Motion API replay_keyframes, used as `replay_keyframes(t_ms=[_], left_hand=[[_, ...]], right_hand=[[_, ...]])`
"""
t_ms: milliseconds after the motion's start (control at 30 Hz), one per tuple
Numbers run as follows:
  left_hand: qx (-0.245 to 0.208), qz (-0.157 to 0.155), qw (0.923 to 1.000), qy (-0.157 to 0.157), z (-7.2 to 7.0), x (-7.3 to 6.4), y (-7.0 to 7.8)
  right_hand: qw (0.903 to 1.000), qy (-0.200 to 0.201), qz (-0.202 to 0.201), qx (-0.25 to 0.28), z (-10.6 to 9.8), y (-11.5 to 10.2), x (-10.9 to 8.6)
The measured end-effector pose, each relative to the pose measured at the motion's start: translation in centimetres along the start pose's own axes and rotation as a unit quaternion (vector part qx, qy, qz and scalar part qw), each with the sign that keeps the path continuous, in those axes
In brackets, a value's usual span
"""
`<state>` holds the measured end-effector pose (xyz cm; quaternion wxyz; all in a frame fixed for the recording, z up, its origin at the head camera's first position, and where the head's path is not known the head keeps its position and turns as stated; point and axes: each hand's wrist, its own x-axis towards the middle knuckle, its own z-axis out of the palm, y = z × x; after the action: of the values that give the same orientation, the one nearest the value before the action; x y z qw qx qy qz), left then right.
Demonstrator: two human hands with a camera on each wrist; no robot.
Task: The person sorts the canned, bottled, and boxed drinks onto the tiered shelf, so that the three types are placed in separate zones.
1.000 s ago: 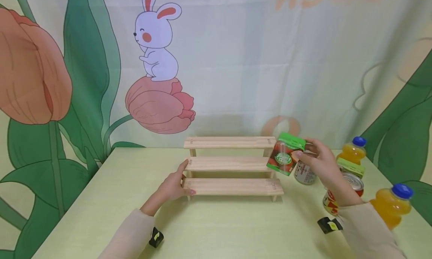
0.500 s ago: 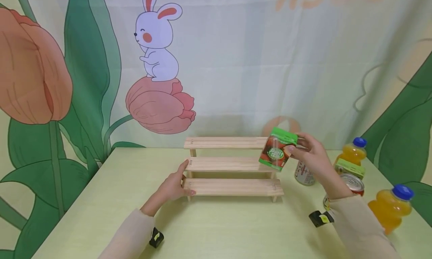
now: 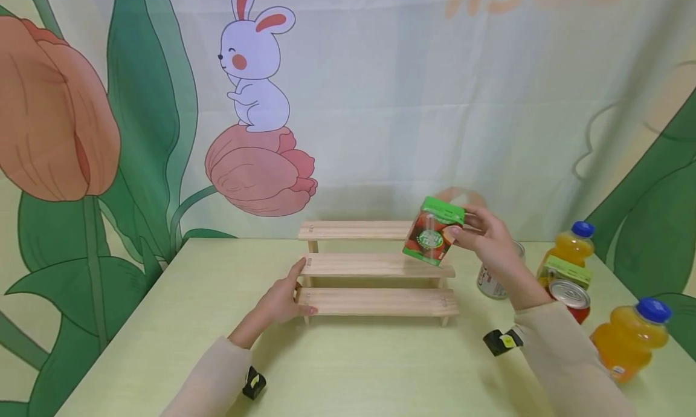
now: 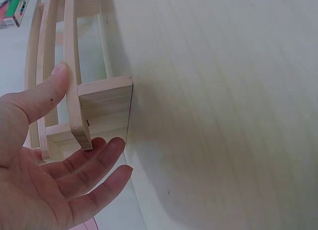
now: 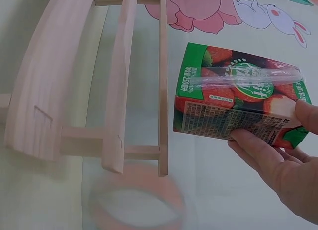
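My right hand [image 3: 484, 239] pinches a green and red juice box [image 3: 433, 231] between thumb and fingers. It is tilted in the air, in front of the right end of the top shelf. In the right wrist view the juice box [image 5: 238, 98] has fruit pictures and a clear-wrapped straw along one side. A three-step wooden rack [image 3: 375, 264] stands on the table. At its left end my left hand [image 3: 280, 299] holds the rack; the left wrist view has the thumb on the lowest shelf [image 4: 72, 56] and the fingers around the end.
Right of the rack stands a silvery can [image 3: 492, 283], partly behind my right hand. Farther right are an orange drink bottle [image 3: 571, 248], a light green box [image 3: 567, 272], a red can [image 3: 571, 299] and another orange bottle [image 3: 625, 338]. A printed curtain [image 3: 380, 103] hangs behind the table.
The juice box has moved left and slightly up in my right hand, from beside the rack to in front of the top shelf's right end. My left hand stays on the rack.
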<state>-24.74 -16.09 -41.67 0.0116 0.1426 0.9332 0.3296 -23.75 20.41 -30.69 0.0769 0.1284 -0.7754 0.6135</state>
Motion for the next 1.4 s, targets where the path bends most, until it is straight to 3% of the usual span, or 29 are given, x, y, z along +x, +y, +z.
replay_keyframes(t_ms=[400, 833, 1133, 1400], left_hand=[[0.001, 0.014, 0.9999, 0.004, 0.0, -0.1, -0.4], [-0.001, 0.009, 1.0, 0.002, -0.1, -0.1, -0.3], [0.001, 0.006, 1.0, -0.001, 0.0, -0.1, -0.1], [-0.001, 0.01, 1.0, 0.0, 0.0, 0.0, -0.3]], right_hand=[[0.9995, -0.023, 0.008, 0.021, 1.1, -0.3, 1.2], [0.9977, -0.041, -0.009, 0.054, 2.2, -0.4, 2.5], [0.9951, -0.058, 0.003, 0.079, 3.1, -0.8, 3.3], [0.9945, -0.071, -0.006, 0.077, 4.3, -1.1, 4.0]])
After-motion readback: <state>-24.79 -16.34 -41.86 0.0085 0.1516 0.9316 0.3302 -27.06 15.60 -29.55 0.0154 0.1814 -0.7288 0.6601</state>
